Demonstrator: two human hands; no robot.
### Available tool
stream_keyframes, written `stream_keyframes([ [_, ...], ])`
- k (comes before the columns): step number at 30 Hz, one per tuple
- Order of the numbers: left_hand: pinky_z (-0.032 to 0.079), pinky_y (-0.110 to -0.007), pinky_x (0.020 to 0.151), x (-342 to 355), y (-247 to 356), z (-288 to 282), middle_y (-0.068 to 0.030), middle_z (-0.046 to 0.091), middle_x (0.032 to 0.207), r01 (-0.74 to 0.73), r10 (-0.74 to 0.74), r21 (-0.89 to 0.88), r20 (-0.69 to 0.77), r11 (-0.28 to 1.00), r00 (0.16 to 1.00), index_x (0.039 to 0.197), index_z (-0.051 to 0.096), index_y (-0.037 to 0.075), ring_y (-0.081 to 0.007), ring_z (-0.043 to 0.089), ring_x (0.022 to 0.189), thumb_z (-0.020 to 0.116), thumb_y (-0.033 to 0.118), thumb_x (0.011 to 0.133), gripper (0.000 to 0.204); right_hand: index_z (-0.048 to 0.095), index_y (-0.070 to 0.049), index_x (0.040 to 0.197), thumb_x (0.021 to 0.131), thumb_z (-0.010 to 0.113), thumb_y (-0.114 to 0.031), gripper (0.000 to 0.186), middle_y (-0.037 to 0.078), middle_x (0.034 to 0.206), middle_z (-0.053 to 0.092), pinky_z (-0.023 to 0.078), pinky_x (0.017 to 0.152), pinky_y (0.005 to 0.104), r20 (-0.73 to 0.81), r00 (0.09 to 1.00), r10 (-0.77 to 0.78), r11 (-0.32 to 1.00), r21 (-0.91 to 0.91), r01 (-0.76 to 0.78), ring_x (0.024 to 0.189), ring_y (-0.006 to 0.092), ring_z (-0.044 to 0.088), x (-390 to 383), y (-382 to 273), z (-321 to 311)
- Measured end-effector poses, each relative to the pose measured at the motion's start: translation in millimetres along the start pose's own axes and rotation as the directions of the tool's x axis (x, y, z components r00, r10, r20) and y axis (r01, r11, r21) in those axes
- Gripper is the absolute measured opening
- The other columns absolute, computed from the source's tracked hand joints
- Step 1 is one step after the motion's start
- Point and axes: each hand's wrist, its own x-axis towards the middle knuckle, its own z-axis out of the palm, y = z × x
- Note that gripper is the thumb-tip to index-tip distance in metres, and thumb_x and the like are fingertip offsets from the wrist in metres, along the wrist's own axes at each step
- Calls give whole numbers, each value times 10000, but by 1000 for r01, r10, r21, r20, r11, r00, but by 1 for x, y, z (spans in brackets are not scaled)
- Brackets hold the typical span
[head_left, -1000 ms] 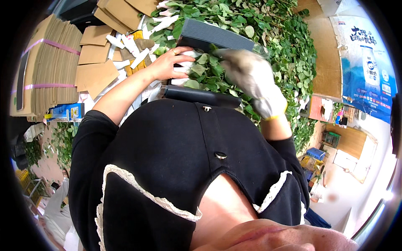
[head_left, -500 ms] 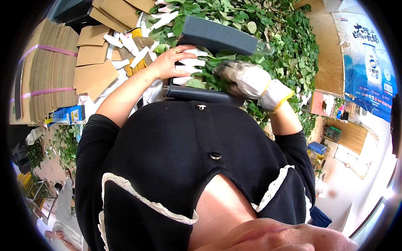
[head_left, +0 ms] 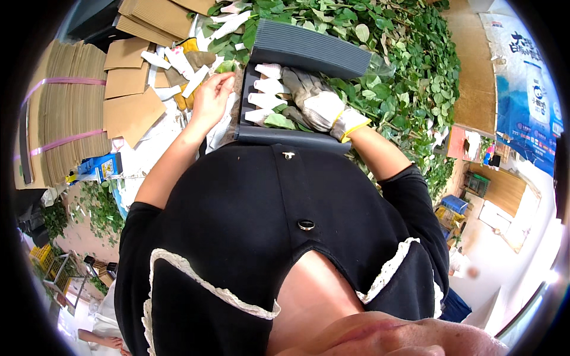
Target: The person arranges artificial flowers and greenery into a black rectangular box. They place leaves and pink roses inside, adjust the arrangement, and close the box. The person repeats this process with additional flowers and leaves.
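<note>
My bare left hand hovers left of a dark tray-like holder, its fingers loosely curled and slightly apart, with nothing visible in them. A green leaf lies by its fingertips. Inside the holder, several white tapered sleeves sit in a column with their narrow ends pointing left. Leafy green stems run out from them to the right. My right hand, in a grey-white glove with a yellow cuff edge, lies across the stems beside the sleeves, fingers stretched out. What its palm touches is hidden.
A dark ribbed block borders the holder's far side. Leafy cut stems heap up at right. Tan cardboard pieces, a strapped cardboard stack, loose white sleeves and a yellow-and-brown glove lie left.
My left hand has drawn back leftward from the white sleeves, leaving them uncovered. My gloved right hand has moved left over the stems, up against the sleeves.
</note>
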Motion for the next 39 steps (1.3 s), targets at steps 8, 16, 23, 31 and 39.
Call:
stream_keyframes([
  [8,435,-286,511,42,22,39,-46,630,620,175,-177,83,16,981,984,873,723,-11,-105,558,543,653,297,910,317,309,-61,1427,843,647,-439,774,232,1403,415,376,1052,480,-33,999,22,997,68,-20,1269,416,440,1,-9,-10],
  [16,440,-235,659,25,22,35,-26,664,773,114,-171,-233,-240,966,956,959,714,-20,-87,560,703,669,140,904,175,354,-52,1404,881,578,-453,696,227,1382,444,393,1030,460,62,997,53,999,7,-53,1240,401,467,0,-12,-16],
  [23,490,-384,777,10,31,-84,-140,672,960,-201,327,764,-13,613,945,1091,686,5,-261,621,818,743,216,811,355,372,-49,1390,888,563,-452,671,229,1363,462,401,1018,456,115,989,97,995,7,-98,1225,397,479,-4,-14,-22],
  [31,502,-306,737,26,27,17,-126,719,880,115,-145,137,236,984,961,1043,714,4,-145,638,770,658,349,908,375,392,-45,1374,896,546,-450,645,232,1341,481,411,1004,452,157,983,96,995,-6,-96,1207,393,493,1,-17,-25],
  [39,442,-286,574,25,17,33,-60,675,684,198,-198,2,17,980,980,902,726,-15,-96,546,602,658,229,914,253,413,-42,1358,903,530,-448,621,234,1319,501,421,991,447,282,946,161,987,-32,-158,1190,388,507,0,-18,-31],
])
